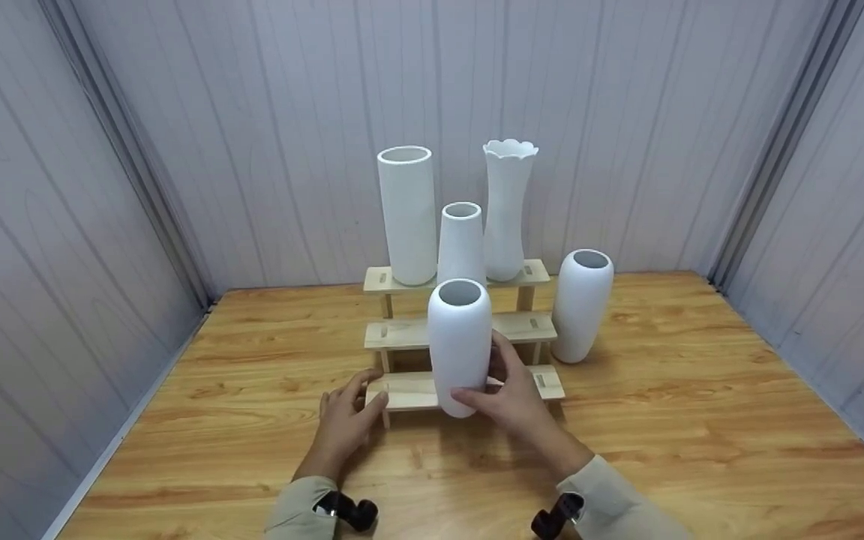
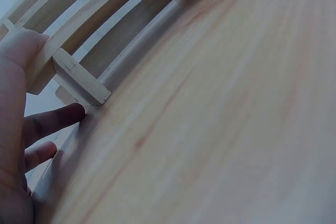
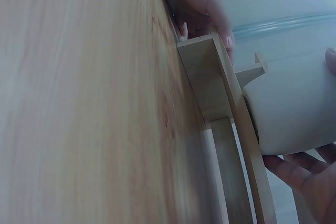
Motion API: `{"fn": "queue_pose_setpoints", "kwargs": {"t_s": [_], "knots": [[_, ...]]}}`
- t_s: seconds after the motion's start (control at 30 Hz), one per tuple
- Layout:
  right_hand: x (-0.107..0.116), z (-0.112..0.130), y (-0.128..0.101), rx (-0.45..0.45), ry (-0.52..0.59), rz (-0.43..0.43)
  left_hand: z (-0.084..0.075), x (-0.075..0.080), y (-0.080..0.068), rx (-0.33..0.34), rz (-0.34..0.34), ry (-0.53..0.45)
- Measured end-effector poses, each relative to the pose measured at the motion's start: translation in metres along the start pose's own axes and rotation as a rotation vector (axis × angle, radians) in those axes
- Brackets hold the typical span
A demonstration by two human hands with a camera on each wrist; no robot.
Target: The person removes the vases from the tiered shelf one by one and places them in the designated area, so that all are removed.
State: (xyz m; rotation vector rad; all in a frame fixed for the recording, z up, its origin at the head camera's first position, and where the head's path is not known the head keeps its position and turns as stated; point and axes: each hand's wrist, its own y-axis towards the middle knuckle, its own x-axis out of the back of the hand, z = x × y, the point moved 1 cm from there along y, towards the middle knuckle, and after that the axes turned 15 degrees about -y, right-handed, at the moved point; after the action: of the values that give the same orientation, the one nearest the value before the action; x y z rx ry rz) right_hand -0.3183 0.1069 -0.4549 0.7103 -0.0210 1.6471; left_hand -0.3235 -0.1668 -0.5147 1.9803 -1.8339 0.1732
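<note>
A smooth white vase (image 1: 460, 352) with rounded shoulders stands upright over the bottom step of a three-step wooden stand (image 1: 409, 390). My right hand (image 1: 514, 390) grips the vase low on its right side, thumb across the front and fingers behind. In the right wrist view the vase's base (image 3: 278, 114) is right at the step's board. At the stand's left end, my left hand (image 1: 346, 416) holds the bottom step between thumb and fingers. The left wrist view shows other fingers (image 2: 58, 121) of that hand low beside the stand's leg (image 2: 81, 77).
On the top step are a tall cylindrical vase (image 1: 408, 217) and a scalloped-rim vase (image 1: 507, 210). A narrower tapered vase (image 1: 462, 244) stands between them, partly hidden by the held one. Another rounded vase (image 1: 583, 307) is on the wooden table (image 1: 702, 420), right of the stand. Panelled walls (image 1: 289, 150) surround the table.
</note>
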Motion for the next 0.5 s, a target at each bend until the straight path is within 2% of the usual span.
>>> {"fn": "queue_pose_setpoints", "kwargs": {"t_s": [0.13,0.33,0.4,0.5], "knots": [[0.006,0.007,-0.003,-0.031,0.011,0.004,0.0,0.0,-0.001,-0.003,0.002,-0.002],[0.017,0.026,-0.01,-0.024,0.051,0.004,0.0,0.0,-0.001,-0.039,0.008,0.003],[0.02,0.026,-0.011,-0.022,0.049,0.0,0.0,0.001,-0.001,-0.042,0.008,0.004],[0.02,0.011,-0.008,-0.026,0.042,-0.021,0.0,0.001,-0.001,-0.034,0.006,0.003]]}}
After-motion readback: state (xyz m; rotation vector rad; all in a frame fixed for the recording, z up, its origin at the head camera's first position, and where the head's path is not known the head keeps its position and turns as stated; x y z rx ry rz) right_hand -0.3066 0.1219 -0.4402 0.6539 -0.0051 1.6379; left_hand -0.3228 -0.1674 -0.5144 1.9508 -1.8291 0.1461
